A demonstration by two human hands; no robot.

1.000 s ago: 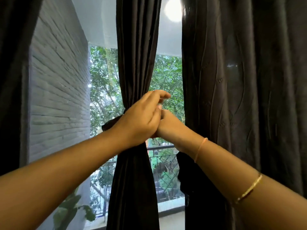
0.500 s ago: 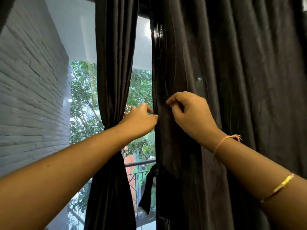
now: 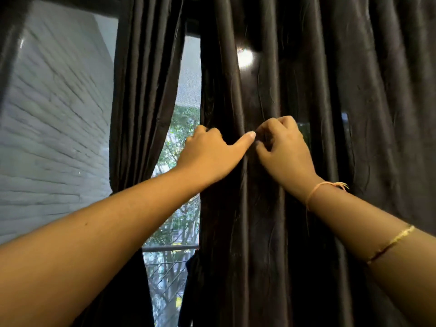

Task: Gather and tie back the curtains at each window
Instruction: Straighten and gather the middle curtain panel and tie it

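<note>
Now, fingertips: right hand [image 3: 285, 149] pinches a pleat of the dark curtain panel [image 3: 306, 220]; left hand [image 3: 210, 156] hooks its fingers round the panel's window-side edge, thumb straight.
Panel: hangs loose beside the window [image 3: 182, 128].
Technique: likely best to stack pleats evenly, hand to hand, before tying.
Neighbour: left curtain [image 3: 146, 90] looks cinched.

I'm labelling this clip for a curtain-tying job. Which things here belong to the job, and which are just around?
Job: left hand and right hand, both gripping the wide curtain; narrower curtain beside it.
Around: brick wall, railing, trees, thread bracelet, gold bangle.
</note>
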